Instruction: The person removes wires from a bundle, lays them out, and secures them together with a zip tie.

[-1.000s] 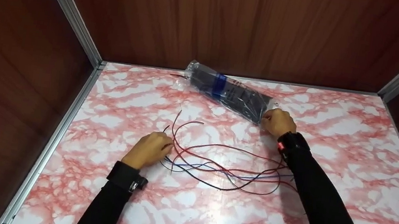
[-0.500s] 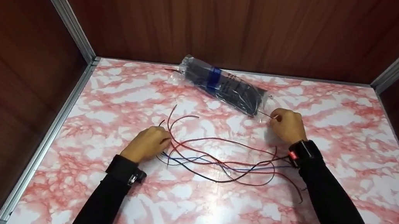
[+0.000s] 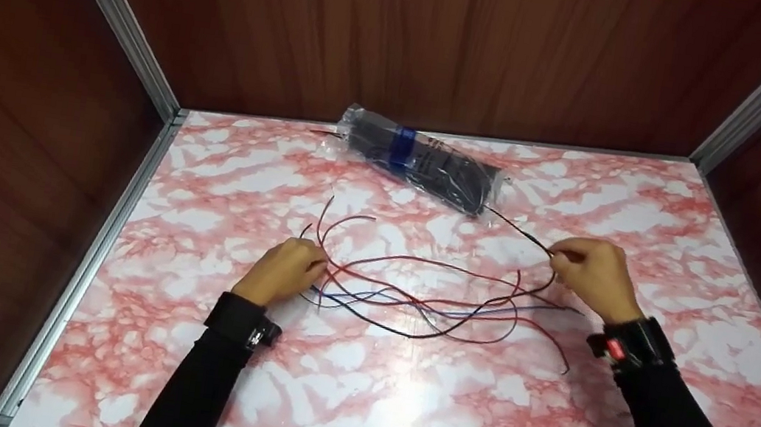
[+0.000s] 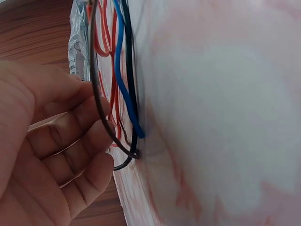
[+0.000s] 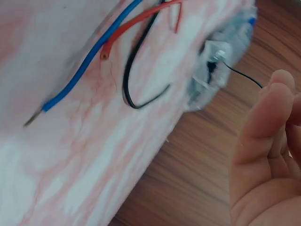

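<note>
On the desk [image 3: 339, 401], at its far side, the plastic-wrapped packet [image 3: 425, 164] slants, its long axis running from far left to nearer right. The left hand [image 3: 283, 270], fingers loosely bent, is at the loose wires [image 3: 419, 301], any grip unclear; the right hand [image 3: 592, 269] pinches the thin black wire [image 3: 528, 236], which slopes right and nearer from the packet, a longer stretch showing than half a second ago.

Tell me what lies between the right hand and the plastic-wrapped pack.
A thin black wire spans the gap, running from the plastic-wrapped pack to the right hand, which pinches it. The head and right wrist views both show this.
</note>
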A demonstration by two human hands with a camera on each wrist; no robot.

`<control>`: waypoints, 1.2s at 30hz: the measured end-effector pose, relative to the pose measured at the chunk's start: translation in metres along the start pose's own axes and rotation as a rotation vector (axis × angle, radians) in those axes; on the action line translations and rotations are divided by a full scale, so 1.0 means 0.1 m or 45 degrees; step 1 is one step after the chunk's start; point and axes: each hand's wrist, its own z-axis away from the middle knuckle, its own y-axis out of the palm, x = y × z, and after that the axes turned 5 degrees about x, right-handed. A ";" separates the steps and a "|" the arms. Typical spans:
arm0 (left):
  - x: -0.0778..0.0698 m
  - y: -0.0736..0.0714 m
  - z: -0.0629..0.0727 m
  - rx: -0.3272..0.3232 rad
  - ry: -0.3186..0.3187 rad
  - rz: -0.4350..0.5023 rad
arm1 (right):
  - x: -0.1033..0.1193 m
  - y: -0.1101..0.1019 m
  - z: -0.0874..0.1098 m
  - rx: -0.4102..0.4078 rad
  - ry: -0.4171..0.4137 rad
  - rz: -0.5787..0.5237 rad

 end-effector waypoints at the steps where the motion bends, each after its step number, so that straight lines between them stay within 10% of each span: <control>1: 0.01 0.01 0.00 0.008 -0.001 -0.001 | 0.01 -0.03 0.06 -0.013 -0.002 -0.033; 21: 0.04 0.06 0.03 -0.025 -0.029 0.015 | 0.69 -0.47 0.45 -0.633 -0.258 -0.323; 27: 0.02 0.06 0.03 -0.029 -0.023 0.033 | 0.60 -0.45 0.49 -0.416 -0.255 -0.484; 36: 0.02 0.09 0.02 -0.040 -0.023 0.042 | 0.18 -0.41 0.60 0.233 -0.193 -0.537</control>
